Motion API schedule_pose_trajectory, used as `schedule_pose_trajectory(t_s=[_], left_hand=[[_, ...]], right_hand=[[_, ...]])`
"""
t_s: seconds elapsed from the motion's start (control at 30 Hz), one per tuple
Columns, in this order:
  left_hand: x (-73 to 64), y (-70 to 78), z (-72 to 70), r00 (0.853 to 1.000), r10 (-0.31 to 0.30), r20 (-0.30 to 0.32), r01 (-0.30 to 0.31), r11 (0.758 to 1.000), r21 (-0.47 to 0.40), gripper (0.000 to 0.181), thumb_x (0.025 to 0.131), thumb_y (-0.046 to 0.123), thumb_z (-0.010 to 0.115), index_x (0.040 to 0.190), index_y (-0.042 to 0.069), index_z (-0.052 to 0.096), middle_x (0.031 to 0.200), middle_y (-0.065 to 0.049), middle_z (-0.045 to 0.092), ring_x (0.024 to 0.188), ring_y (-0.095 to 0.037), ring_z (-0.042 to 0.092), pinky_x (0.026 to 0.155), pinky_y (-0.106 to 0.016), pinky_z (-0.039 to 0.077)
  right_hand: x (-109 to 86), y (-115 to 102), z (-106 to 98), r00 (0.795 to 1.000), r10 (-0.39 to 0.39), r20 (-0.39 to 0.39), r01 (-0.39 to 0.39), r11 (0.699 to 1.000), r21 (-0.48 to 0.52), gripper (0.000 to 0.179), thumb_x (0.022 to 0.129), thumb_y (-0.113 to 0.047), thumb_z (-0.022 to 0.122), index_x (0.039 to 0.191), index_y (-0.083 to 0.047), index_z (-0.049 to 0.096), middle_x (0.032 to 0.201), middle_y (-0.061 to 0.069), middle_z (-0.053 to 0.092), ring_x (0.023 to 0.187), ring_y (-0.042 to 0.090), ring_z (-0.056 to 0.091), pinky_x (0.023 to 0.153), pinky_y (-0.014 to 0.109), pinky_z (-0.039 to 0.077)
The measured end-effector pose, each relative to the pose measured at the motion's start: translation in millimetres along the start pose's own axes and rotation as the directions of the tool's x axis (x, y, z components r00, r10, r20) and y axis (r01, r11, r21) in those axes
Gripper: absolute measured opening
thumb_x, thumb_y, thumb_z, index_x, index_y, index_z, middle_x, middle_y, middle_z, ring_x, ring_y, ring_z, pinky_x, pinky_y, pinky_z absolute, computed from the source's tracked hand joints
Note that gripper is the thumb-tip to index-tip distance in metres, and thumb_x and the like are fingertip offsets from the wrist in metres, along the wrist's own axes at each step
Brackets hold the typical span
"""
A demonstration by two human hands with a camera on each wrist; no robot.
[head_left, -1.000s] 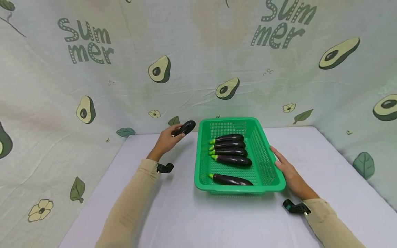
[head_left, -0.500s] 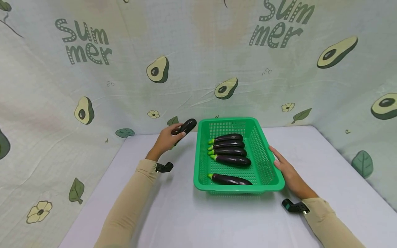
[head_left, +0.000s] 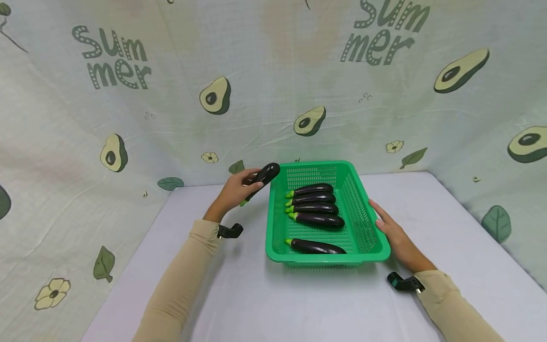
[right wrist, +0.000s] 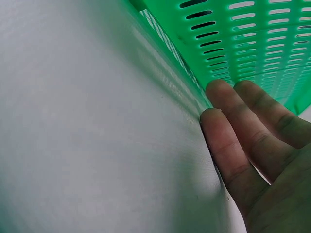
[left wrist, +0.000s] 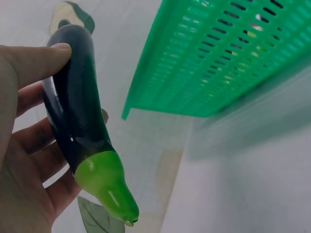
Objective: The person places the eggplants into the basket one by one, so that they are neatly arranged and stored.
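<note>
My left hand [head_left: 236, 191] grips a dark purple eggplant [head_left: 268, 174] between thumb and fingers, just off the left rim of a green plastic basket [head_left: 270, 228]. Its green stem end [left wrist: 104, 177] points down in the left wrist view. Inside the basket, several eggplants lie side by side toward the back, and another eggplant [head_left: 316, 247] lies apart near the front wall. On the basket's right side rests my right hand [head_left: 399, 240]. Its fingers [right wrist: 255, 131] are nearly straight against the slotted outer wall in the right wrist view.
The basket stands on a white-covered table [head_left: 316, 304]. A printed cloth [head_left: 256, 57] with avocados, leaves and lettering hangs behind the table and along both sides. Each wrist carries a small black device [head_left: 231, 231].
My left hand has moved slightly right toward the basket, and the eggplant has tilted so its green end shows below the hand. The right hand stays at the basket's side.
</note>
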State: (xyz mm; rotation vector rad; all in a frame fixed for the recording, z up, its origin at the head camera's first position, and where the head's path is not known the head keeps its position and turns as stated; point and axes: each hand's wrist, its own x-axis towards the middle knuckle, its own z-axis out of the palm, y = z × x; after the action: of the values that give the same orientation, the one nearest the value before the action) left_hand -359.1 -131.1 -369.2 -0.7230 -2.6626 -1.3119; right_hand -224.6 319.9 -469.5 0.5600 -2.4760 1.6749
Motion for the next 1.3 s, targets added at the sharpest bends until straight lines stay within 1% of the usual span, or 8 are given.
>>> schedule_pose_trajectory(t_s=[0.03,0.27,0.57,0.8,1.0,1.07,1.2,1.3], left_hand=[[-0.5,1.7,0.7,1.000,0.007,0.004,-0.007,1.000,0.000,0.049,0.097,0.037,0.068,0.143,0.024,0.057,0.123,-0.008,0.066,0.102,-0.022,0.065,0.078,-0.042,0.056],[-1.9,15.7,3.9,0.999,0.048,0.017,-0.047,0.999,-0.011,0.051,0.097,0.036,0.069,0.144,0.020,0.056,0.122,-0.008,0.067,0.100,-0.022,0.065,0.079,-0.042,0.056],[5.7,32.1,10.9,0.992,0.123,0.021,-0.122,0.992,-0.040,0.049,0.097,0.039,0.068,0.142,0.024,0.057,0.123,-0.006,0.066,0.100,-0.019,0.066,0.081,-0.041,0.056],[9.2,43.6,16.4,0.989,0.140,0.057,-0.137,0.989,-0.057,0.049,0.097,0.038,0.068,0.143,0.023,0.057,0.126,-0.007,0.065,0.101,-0.019,0.066,0.084,-0.039,0.055],[13.0,49.3,22.5,0.985,0.155,0.078,-0.151,0.987,-0.064,0.049,0.097,0.034,0.068,0.143,0.020,0.057,0.123,-0.008,0.066,0.098,-0.019,0.067,0.081,-0.037,0.056],[14.7,51.8,25.7,0.983,0.161,0.092,-0.156,0.986,-0.065,0.050,0.097,0.035,0.068,0.144,0.020,0.056,0.124,-0.007,0.066,0.098,-0.018,0.066,0.081,-0.036,0.056],[18.3,57.9,32.3,0.978,0.169,0.118,-0.164,0.985,-0.056,0.050,0.098,0.038,0.066,0.144,0.021,0.056,0.126,-0.006,0.065,0.100,-0.017,0.065,0.082,-0.036,0.055],[20.2,61.9,36.2,0.977,0.174,0.125,-0.169,0.984,-0.052,0.050,0.098,0.039,0.066,0.145,0.022,0.056,0.128,-0.005,0.064,0.104,-0.016,0.064,0.085,-0.036,0.054]], right_hand=[[0.1,0,0,1.000,0.004,0.002,-0.004,1.000,0.002,0.053,0.111,-0.026,0.029,0.162,-0.030,0.016,0.167,0.005,0.011,0.149,0.018,0.011,0.114,0.041,0.014],[0.6,-2,1,1.000,0.003,0.008,-0.003,1.000,0.012,0.053,0.111,-0.027,0.029,0.162,-0.029,0.016,0.167,0.005,0.011,0.149,0.019,0.010,0.113,0.034,0.014],[1.4,-3,1,1.000,-0.003,0.002,0.003,1.000,0.013,0.052,0.112,-0.026,0.029,0.162,-0.030,0.016,0.167,0.003,0.011,0.149,0.017,0.008,0.114,0.033,0.012],[1.3,-3,2,1.000,-0.004,0.000,0.004,1.000,0.017,0.052,0.111,-0.025,0.030,0.162,-0.030,0.017,0.167,0.004,0.011,0.149,0.015,0.009,0.113,0.031,0.012],[0.0,-2,2,1.000,-0.003,0.001,0.003,1.000,0.017,0.052,0.112,-0.025,0.029,0.162,-0.029,0.016,0.167,0.006,0.012,0.148,0.011,0.011,0.110,0.023,0.015],[-0.3,-2,2,1.000,0.002,0.003,-0.002,1.000,0.018,0.052,0.112,-0.026,0.029,0.162,-0.029,0.016,0.167,0.006,0.011,0.148,0.013,0.011,0.111,0.026,0.015],[-0.4,-3,1,1.000,0.010,0.008,-0.011,1.000,0.021,0.053,0.112,-0.027,0.029,0.162,-0.030,0.015,0.167,0.006,0.010,0.149,0.019,0.010,0.115,0.045,0.011],[0.0,-4,1,1.000,0.011,0.010,-0.011,1.000,0.016,0.053,0.112,-0.027,0.029,0.162,-0.030,0.014,0.167,0.006,0.009,0.149,0.020,0.010,0.114,0.053,0.010]])
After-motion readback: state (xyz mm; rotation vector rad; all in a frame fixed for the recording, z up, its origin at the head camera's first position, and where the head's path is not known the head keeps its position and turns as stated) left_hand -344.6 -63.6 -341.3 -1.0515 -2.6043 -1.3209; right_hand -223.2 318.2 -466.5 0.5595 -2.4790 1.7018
